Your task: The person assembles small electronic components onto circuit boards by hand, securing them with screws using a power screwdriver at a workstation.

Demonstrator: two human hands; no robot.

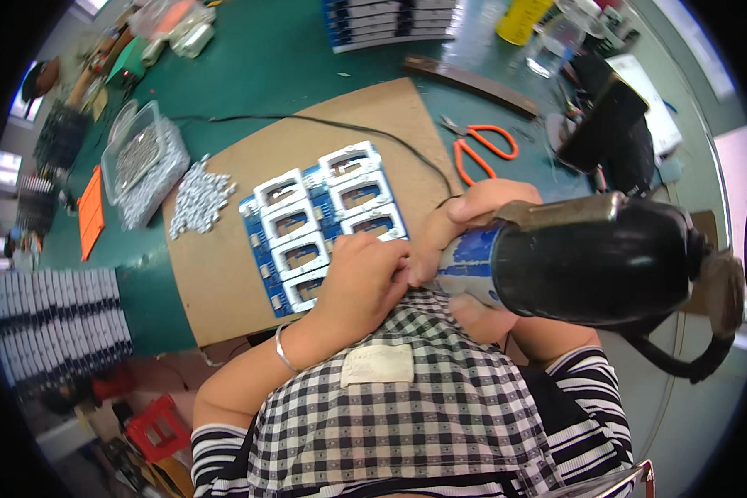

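My right hand is wrapped round a black electric screwdriver with a worn blue section, its rear end pointing right. The tool's tip is hidden behind my fingers. My left hand is closed, fingertips pinched together close to the screwdriver's front end; what they hold, if anything, is hidden. Beneath and beyond the hands lies a blue circuit board panel carrying two columns of white rectangular frames. My left hand covers its near right part. The panel rests on a brown board.
Left of the panel are a heap of small white parts and a clear tub with more parts. Orange-handled pliers and a dark bar lie at the far right. Stacked panels stand at left and at the back. A black cable crosses the board.
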